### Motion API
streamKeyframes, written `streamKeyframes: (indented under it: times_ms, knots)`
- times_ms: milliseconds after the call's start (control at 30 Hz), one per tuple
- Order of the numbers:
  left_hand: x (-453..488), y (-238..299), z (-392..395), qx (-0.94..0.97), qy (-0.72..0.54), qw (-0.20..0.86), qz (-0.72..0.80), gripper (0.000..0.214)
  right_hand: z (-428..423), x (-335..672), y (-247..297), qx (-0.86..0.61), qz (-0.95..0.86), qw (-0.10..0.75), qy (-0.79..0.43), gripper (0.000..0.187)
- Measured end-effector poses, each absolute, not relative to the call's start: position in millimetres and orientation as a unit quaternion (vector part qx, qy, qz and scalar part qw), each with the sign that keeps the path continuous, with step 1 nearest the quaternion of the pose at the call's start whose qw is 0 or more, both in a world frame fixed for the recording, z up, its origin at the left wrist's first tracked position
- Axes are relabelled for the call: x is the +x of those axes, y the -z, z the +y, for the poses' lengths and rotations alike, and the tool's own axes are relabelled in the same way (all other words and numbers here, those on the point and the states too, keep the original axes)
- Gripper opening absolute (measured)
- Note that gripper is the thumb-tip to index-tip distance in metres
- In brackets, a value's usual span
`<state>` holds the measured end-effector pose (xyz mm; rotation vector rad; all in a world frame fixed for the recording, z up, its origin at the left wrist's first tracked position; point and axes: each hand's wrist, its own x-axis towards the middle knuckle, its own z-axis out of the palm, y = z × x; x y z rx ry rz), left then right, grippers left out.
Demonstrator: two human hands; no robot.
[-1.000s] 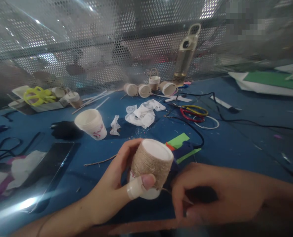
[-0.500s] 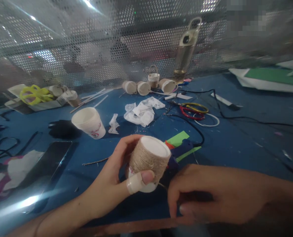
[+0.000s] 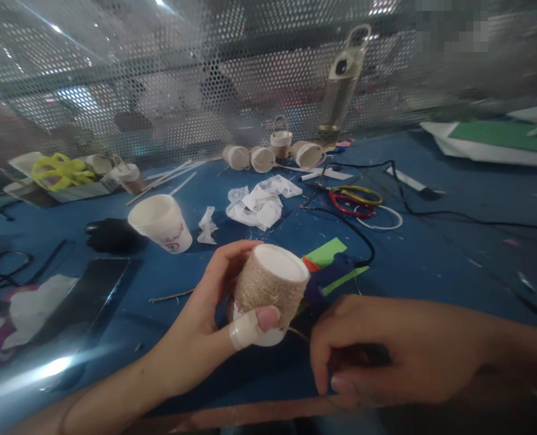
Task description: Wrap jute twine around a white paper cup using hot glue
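Note:
My left hand [image 3: 214, 320], its thumb wrapped in a pale strip, is closed around a paper cup [image 3: 281, 263] held upside down and tilted. Brown twine [image 3: 268, 287] is wound round most of the cup's side, leaving a white band near the rim. A loose end of the twine [image 3: 299, 333] runs from the cup to my right hand [image 3: 377, 350]. That hand is curled low on the right with its fingers closed, and the twine passes out of sight behind them. Just beyond the cup lies a dark blue glue gun [image 3: 334, 272], partly hidden, on green paper [image 3: 325, 254].
A stack of white paper cups [image 3: 162, 223] lies tilted at left, near white lace [image 3: 259, 202]. Several small twine-covered baskets [image 3: 261, 159] stand or lie at the back before a perforated metal screen [image 3: 173, 78]. A bottle [image 3: 340, 90], yellow scissors [image 3: 62, 172], cables [image 3: 354, 202] and a phone [image 3: 84, 296] surround them.
The view has shifted slightly. Both hands keep almost the same pose, with the left still around the cup; a little more of the twine end shows between cup and right hand.

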<state>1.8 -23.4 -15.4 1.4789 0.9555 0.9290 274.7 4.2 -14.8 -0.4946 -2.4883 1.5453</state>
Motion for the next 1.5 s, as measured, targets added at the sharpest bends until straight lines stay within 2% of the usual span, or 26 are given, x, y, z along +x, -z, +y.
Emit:
streamKeyframes:
  times_ms: [500, 933, 1500]
  knots:
    - [1.5, 13.1, -24.0, 0.622, -0.383, 0.554, 0.400, 0.053, 4.2, 272.7, 22.2, -0.126, -0.821, 0.135, -0.541, 0.017]
    - [0.7, 14.1, -22.9, 0.632, -0.379, 0.554, 0.386, 0.051, 7.0, 273.7, 16.7, -0.130, -0.846, 0.089, -0.510, 0.018]
    - [0.4, 12.4, -22.7, 0.715, -0.346, 0.479, 0.374, 0.059, -1.7, 276.5, 13.6, -0.185, -0.858, 0.072, -0.473, 0.020]
